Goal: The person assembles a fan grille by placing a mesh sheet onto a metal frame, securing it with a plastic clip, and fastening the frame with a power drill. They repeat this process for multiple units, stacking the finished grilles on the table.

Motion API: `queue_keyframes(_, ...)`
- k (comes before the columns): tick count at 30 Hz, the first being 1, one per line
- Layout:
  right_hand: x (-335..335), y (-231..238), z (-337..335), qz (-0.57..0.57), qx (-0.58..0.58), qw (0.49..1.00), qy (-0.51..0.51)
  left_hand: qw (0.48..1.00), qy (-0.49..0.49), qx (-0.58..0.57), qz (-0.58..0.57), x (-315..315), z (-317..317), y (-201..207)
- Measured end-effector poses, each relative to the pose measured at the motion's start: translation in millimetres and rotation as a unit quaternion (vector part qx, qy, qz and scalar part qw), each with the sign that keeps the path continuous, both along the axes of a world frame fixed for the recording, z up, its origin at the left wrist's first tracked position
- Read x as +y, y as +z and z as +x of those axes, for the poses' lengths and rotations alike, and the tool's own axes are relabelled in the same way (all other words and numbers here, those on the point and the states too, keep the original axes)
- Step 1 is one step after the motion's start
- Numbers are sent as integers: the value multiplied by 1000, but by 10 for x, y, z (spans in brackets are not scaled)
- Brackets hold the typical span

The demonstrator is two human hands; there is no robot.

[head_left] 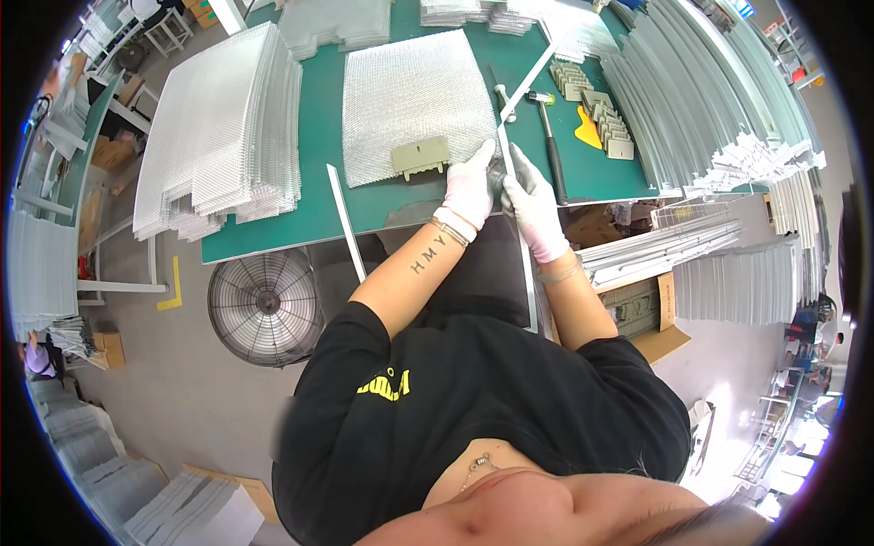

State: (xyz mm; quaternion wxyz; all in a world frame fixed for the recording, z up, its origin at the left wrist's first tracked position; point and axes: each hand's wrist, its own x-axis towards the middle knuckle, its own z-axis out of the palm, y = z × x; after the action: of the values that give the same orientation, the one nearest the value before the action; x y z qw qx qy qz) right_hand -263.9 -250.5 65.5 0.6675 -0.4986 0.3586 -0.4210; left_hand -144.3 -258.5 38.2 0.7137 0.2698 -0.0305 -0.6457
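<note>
A long, thin silver-white metal strip (524, 247) runs from the table down toward my lap, bending at an angle near the table's front. My right hand (535, 211), in a white glove with grey on its fingers, is closed around it just below the bend. Gloved too, my left hand (469, 191) closes against the strip's left side, its fingertips partly hidden. Beyond it lies a silver mesh panel (410, 91) with a beige toothed plastic piece (421, 158) on its near edge. Another thin strip (346, 223) leans at the table edge, left of my forearm.
On the green table (319, 136), a mesh stack (218, 118) stands left. A black-handled hammer (554, 155), a yellow piece (588, 128) and several beige plastic parts (608, 123) lie right, beside tall panel stacks (701, 91). A round floor fan (266, 302) stands below.
</note>
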Motion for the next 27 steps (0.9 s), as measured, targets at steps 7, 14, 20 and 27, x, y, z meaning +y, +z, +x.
queue_keyframes(7, 45, -32, -54, 18, -23, 999, 30, 986, 44, -158, -42, -42, -27, -121)
queue_keyframes(14, 115, -61, -97, 40, -26, 998, 41, 994, 38, -102, 7, -60, -48, -84)
queue_keyframes(20, 115, -68, -95, 51, -61, 996, 40, 998, 28, -44, 23, -28, -51, -69)
queue_keyframes(27, 150, -80, -55, 34, -43, 998, 33, 996, 29, -70, 50, -101, -48, -24)
